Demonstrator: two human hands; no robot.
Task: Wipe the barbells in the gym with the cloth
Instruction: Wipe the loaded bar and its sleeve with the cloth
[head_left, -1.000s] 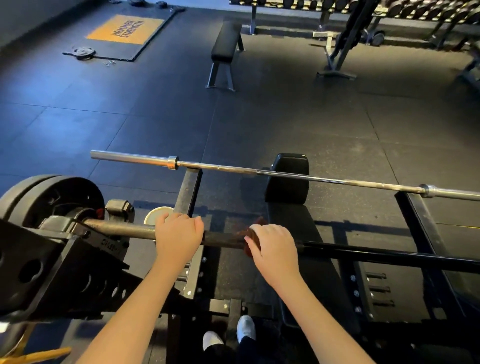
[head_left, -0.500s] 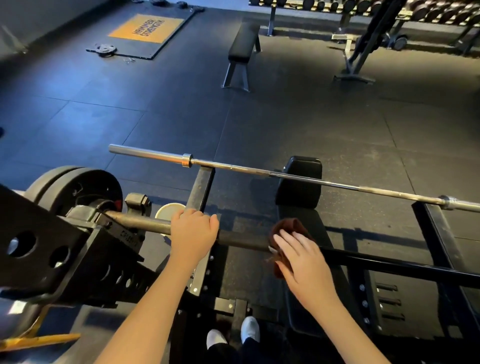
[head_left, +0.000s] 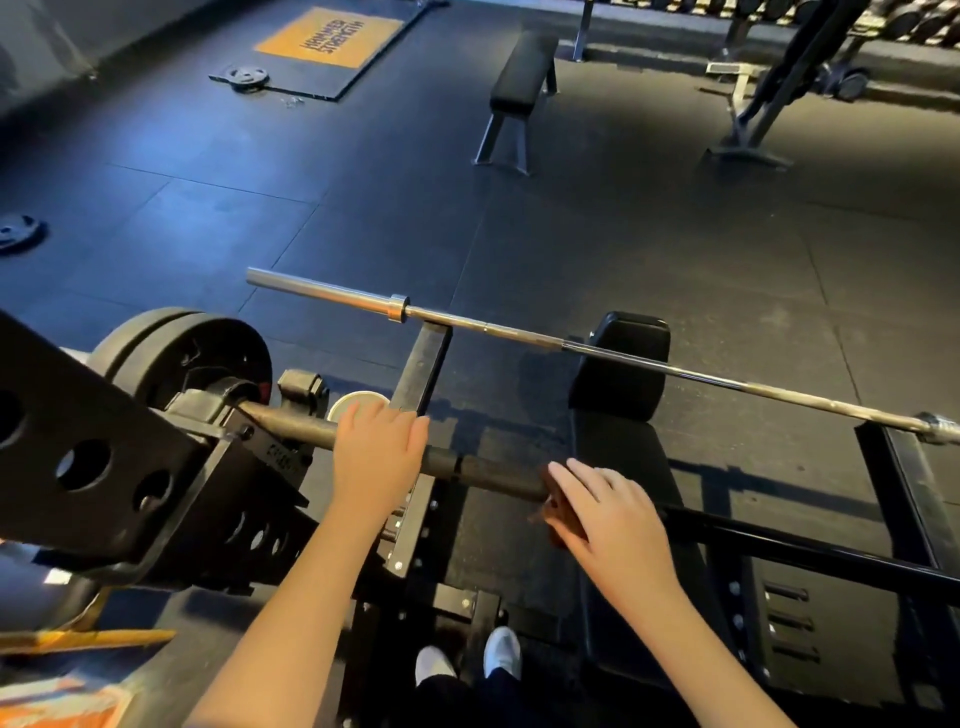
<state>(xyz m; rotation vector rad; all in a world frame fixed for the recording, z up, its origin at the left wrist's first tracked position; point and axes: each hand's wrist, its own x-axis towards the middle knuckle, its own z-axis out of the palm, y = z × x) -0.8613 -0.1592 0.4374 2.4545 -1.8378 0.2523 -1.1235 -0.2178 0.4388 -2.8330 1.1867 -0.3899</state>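
Note:
A dark barbell (head_left: 488, 470) lies across the rack in front of me, with black plates (head_left: 182, 358) on its left end. My left hand (head_left: 379, 452) grips the bar near the left upright, fingers curled over it. Further right, my right hand (head_left: 618, 519) lies over the same bar with fairly straight fingers and presses a brown cloth (head_left: 558, 517) onto it. Part of the cloth hangs below the palm. My thumb is hidden. A second, silver barbell (head_left: 519, 332) rests on the safety arms just beyond, with no plates on it.
A black bench (head_left: 623, 364) stands under both bars, and my white shoes (head_left: 498, 652) are below the rack. A flat bench (head_left: 524, 67) and a dumbbell rack (head_left: 909, 15) stand far back. Loose plates (head_left: 244, 75) lie on the floor at far left.
My right hand went from wrapped around the bar with the cloth to flat on the cloth, and slid slightly right. My left hand kept its grip.

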